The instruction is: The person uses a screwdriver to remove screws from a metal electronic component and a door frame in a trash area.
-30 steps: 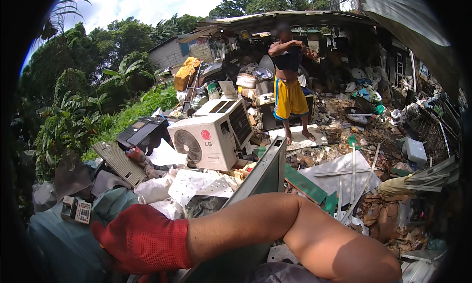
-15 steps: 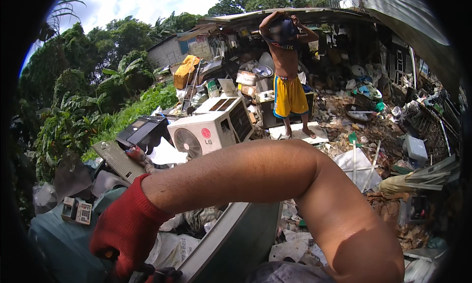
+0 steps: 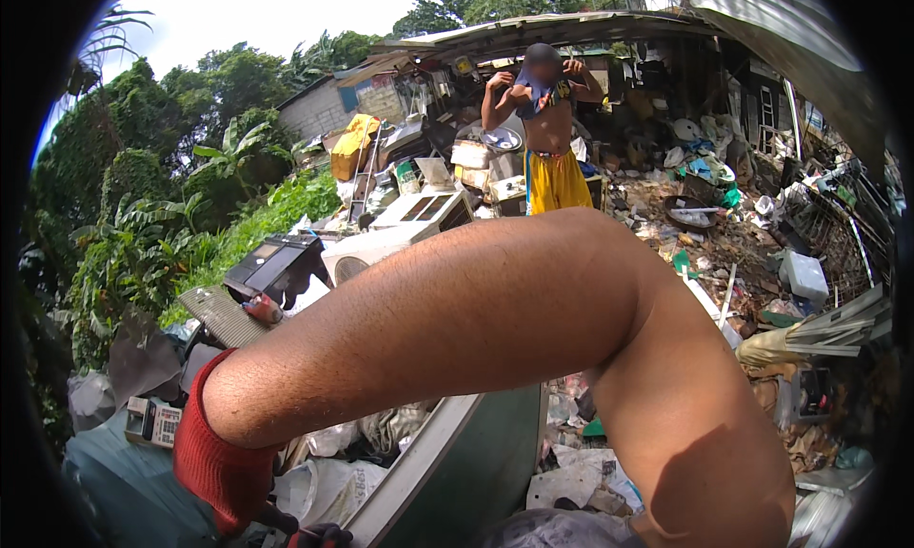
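My right forearm reaches across from the lower right, ending in my right hand in a red knit glove at the lower left. Its fingers are mostly hidden behind the cuff and wrist; the hand looks closed on a tool whose dark shaft shows beside it, its kind unclear. Low at the frame's edge, only the curled red-and-black gloved fingers of my left hand show, close to that shaft. What they grip is hidden. A dark green panel with a pale metal edge stands just right of both hands.
A desk calculator sits on bluish sheeting at left. Beyond my arm lie a white air-conditioner outdoor unit, a black appliance and scattered scrap. Another person stands there in yellow shorts. A white box lies at right.
My right forearm and elbow have risen in view, and the glove has turned so its fingers are more hidden. The other person has lowered their arms, pulling a dark shirt about the head.
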The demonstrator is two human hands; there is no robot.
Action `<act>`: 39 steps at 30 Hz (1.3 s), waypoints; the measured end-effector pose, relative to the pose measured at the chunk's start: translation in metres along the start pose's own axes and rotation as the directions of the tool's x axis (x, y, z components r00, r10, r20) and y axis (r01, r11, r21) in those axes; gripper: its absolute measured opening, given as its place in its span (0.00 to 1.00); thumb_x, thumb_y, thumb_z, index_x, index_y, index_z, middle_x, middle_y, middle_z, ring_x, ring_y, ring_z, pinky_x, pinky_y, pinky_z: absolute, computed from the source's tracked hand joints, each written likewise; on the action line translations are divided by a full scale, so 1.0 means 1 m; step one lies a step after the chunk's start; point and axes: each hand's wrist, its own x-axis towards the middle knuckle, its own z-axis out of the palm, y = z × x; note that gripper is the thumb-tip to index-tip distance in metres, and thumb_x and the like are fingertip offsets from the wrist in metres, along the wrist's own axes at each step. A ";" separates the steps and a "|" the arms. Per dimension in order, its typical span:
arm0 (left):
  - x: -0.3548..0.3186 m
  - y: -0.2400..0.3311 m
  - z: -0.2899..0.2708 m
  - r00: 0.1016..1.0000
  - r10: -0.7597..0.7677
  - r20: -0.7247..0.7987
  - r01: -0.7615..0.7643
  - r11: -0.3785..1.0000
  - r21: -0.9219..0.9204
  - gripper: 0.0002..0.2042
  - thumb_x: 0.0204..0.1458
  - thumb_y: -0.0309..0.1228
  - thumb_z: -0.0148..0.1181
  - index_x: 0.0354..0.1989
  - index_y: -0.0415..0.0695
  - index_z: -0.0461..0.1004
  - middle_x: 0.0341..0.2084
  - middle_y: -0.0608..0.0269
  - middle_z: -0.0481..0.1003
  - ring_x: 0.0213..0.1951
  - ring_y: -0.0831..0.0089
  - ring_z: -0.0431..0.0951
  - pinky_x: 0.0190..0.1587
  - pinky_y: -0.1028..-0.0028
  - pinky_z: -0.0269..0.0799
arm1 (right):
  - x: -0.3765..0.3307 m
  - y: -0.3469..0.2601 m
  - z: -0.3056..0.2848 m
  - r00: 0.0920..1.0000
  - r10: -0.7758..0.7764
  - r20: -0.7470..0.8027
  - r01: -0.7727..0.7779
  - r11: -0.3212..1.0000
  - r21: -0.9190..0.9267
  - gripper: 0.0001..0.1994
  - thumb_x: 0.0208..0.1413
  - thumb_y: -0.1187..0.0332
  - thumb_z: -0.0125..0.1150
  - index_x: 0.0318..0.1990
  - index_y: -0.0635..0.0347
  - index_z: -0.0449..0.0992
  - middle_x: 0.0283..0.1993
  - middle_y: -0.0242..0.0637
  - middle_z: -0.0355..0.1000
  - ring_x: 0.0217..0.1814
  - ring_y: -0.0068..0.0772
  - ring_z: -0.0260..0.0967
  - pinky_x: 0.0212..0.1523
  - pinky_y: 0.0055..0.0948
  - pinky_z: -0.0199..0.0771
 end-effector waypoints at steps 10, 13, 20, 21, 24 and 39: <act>-0.003 0.002 -0.002 0.983 0.179 0.042 -0.177 0.982 -0.062 0.09 0.62 0.31 0.56 0.44 0.41 0.79 0.36 0.53 0.82 0.38 0.55 0.82 0.41 0.62 0.74 | -0.009 0.018 -0.002 0.918 -0.396 -0.012 0.391 0.902 0.182 0.22 0.59 0.48 0.55 0.51 0.53 0.77 0.49 0.42 0.78 0.52 0.49 0.75 0.50 0.51 0.72; -0.004 0.006 -0.001 0.997 0.057 0.048 -0.049 0.986 -0.160 0.10 0.61 0.32 0.56 0.43 0.41 0.80 0.35 0.51 0.82 0.38 0.54 0.81 0.41 0.62 0.74 | -0.019 0.003 -0.009 0.988 -0.143 0.055 0.142 0.990 0.011 0.23 0.60 0.48 0.53 0.53 0.53 0.78 0.52 0.41 0.78 0.54 0.48 0.75 0.53 0.50 0.72; -0.001 0.002 0.000 0.999 0.031 0.028 -0.027 0.990 -0.138 0.10 0.57 0.32 0.62 0.42 0.39 0.81 0.34 0.51 0.83 0.37 0.61 0.82 0.41 0.65 0.74 | -0.011 -0.009 -0.009 0.980 0.129 0.150 -0.128 0.992 -0.019 0.24 0.62 0.47 0.48 0.54 0.52 0.81 0.55 0.45 0.77 0.56 0.48 0.75 0.55 0.53 0.72; -0.002 0.001 0.000 0.999 0.042 0.022 -0.039 0.991 -0.131 0.10 0.57 0.32 0.62 0.42 0.39 0.81 0.34 0.52 0.83 0.36 0.62 0.83 0.41 0.65 0.74 | -0.011 -0.007 -0.009 0.983 0.121 0.138 -0.123 0.992 0.001 0.25 0.62 0.47 0.48 0.54 0.52 0.81 0.55 0.46 0.77 0.56 0.48 0.75 0.55 0.53 0.72; -0.002 -0.002 0.000 0.999 0.040 0.021 -0.037 0.991 -0.130 0.11 0.58 0.34 0.62 0.41 0.39 0.81 0.33 0.53 0.83 0.36 0.63 0.83 0.41 0.65 0.74 | -0.021 -0.006 -0.007 0.991 -0.132 -0.005 0.132 0.991 -0.016 0.22 0.60 0.48 0.51 0.50 0.52 0.81 0.49 0.46 0.79 0.51 0.48 0.76 0.52 0.53 0.73; 0.016 -0.005 0.000 0.986 0.022 0.166 -0.001 0.992 -0.124 0.10 0.61 0.26 0.59 0.47 0.33 0.77 0.37 0.57 0.81 0.42 0.70 0.80 0.46 0.72 0.75 | 0.007 0.024 0.008 0.992 0.005 0.129 -0.008 1.000 0.027 0.23 0.60 0.49 0.52 0.56 0.51 0.78 0.54 0.41 0.77 0.54 0.46 0.75 0.53 0.52 0.73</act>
